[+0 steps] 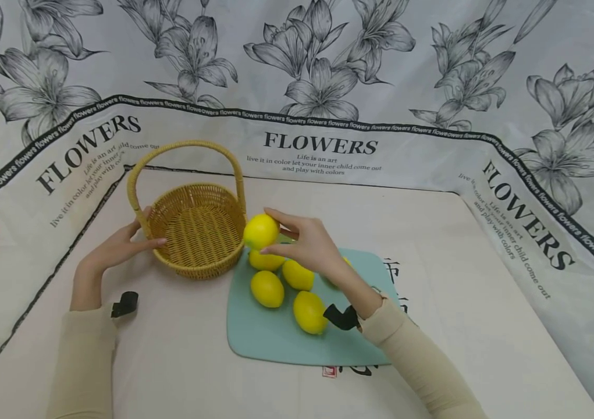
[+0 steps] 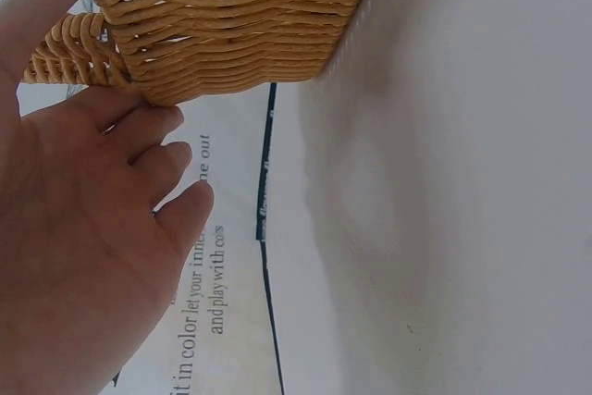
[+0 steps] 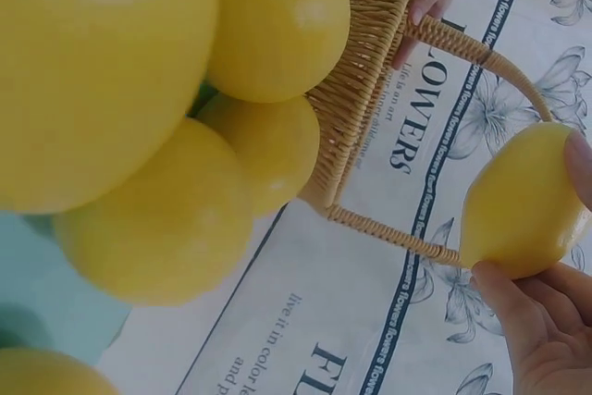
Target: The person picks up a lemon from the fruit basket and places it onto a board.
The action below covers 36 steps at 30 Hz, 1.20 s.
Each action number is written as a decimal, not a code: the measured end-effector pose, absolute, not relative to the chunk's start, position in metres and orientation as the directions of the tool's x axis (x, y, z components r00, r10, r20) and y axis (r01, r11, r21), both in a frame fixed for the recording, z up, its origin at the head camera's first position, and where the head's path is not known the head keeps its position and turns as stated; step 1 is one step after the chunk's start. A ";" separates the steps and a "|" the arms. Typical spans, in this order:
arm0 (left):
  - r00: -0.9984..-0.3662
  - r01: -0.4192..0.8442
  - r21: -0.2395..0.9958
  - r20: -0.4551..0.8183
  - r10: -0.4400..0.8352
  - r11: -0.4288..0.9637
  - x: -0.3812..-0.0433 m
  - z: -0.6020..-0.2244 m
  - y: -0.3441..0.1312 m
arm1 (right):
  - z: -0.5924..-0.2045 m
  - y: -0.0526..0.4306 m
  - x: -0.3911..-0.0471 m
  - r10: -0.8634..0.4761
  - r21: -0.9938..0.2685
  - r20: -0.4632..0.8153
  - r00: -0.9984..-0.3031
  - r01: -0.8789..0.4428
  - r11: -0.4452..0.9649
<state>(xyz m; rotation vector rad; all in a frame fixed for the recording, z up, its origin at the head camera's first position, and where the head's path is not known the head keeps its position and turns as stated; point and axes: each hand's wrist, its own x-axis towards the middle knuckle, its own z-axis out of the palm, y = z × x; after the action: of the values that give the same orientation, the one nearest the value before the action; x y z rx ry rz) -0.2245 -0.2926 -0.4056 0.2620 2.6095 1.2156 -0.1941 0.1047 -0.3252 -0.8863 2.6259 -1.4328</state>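
Observation:
A yellow lemon [image 1: 262, 231] is pinched between the thumb and fingers of my right hand [image 1: 309, 244], raised beside the right rim of a wicker basket [image 1: 199, 272]. Seen from above, the basket's woven floor is bare and its tall handle [image 1: 187, 144] arches over it. My left hand [image 1: 110, 251] grips the basket's left side, thumb over the rim and fingers along the outside. In the left wrist view, the fingers [image 2: 157, 131] lie against the basket's weave. Several more lemons [image 1: 267, 289] rest on a pale green board [image 1: 260, 343], one partly hidden behind my right wrist.
A pale cloth [image 1: 171, 361] with black printed characters covers the table under the board. Behind and at both sides rises a white flower-printed sheet [image 1: 323, 131] with lettering. Black devices [image 1: 125, 304] are worn at both wrists.

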 end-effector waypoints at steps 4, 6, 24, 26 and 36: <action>-0.952 0.062 0.773 -0.145 0.271 0.631 -0.224 -0.406 -0.293 | -0.328 0.115 -0.188 -0.474 -0.784 0.241 -0.847 -0.458 0.420; -0.952 0.064 0.775 -0.143 0.273 0.629 -0.225 -0.407 -0.293 | -0.330 0.120 -0.185 -0.467 -0.783 0.241 -0.850 -0.455 0.424; -0.952 0.052 0.772 -0.152 0.264 0.633 -0.224 -0.403 -0.293 | -0.343 0.168 -0.161 -0.402 -0.747 0.238 -0.884 -0.431 0.505; -0.952 0.052 0.773 -0.153 0.265 0.632 -0.224 -0.403 -0.292 | -0.345 0.172 -0.159 -0.394 -0.753 0.226 -0.891 -0.416 0.510; -0.952 0.041 0.772 -0.163 0.260 0.635 -0.224 -0.405 -0.293 | -0.357 0.194 -0.144 -0.359 -0.772 0.196 -0.913 -0.369 0.517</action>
<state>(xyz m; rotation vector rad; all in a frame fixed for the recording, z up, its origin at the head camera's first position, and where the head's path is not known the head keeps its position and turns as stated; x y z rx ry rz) -0.2238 -0.2926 -0.4049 0.2447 2.5981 1.2165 -0.1445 0.1941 -0.3573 -0.6585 2.7464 -1.4026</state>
